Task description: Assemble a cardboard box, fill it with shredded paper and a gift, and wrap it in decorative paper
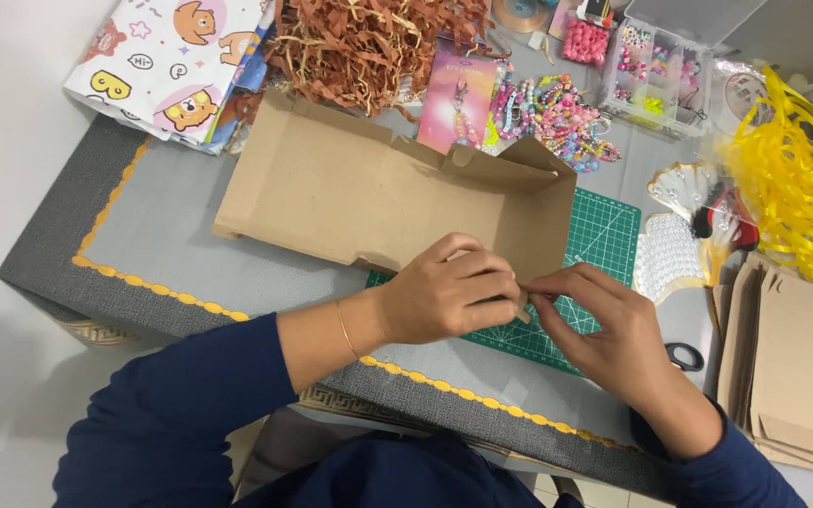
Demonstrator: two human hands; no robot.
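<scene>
Left hand (444,296) and right hand (604,325) meet at box (378,193) near corner, both grips pinching flap edge. Box overlaps green mat (604,235) on surface (171,245).

Bare mat (181,235) left of cardboard box (378,198)

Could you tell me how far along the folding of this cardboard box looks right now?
The cardboard box already has its long walls standing. Both hands, left hand and right hand, pinch its near corner over the green mat. The far flaps still stand loose, and a stack of flat cardboard waits unfolded.
</scene>
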